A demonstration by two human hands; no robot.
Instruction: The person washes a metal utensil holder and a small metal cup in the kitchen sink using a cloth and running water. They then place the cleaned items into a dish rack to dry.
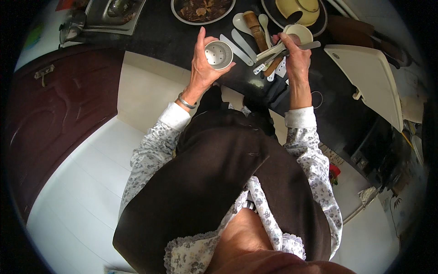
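Note:
My left hand [202, 63] holds a perforated metal cup [218, 56] by its side, its holed inside facing up. In my right hand [295, 51] are several utensils, among them a pale ladle [304, 34] and a flat metal-coloured handle [310, 45]; how many it grips is hard to tell. Between the hands, on the black countertop [160, 37], lie a wooden utensil with a thick ridged body [254, 27], white spoons [263, 22] and two flat pale blades or handles [239, 48]. Several patterned handles [270, 76] stick out under my right hand.
A steel bowl of brown scraps [202, 23] stands at the back. Right of it is a large basin [323, 29] with yellow dishes [301, 12]. A metal sink [131, 29] is at the upper left, and a cream plastic lid or panel [371, 75] lies at the right.

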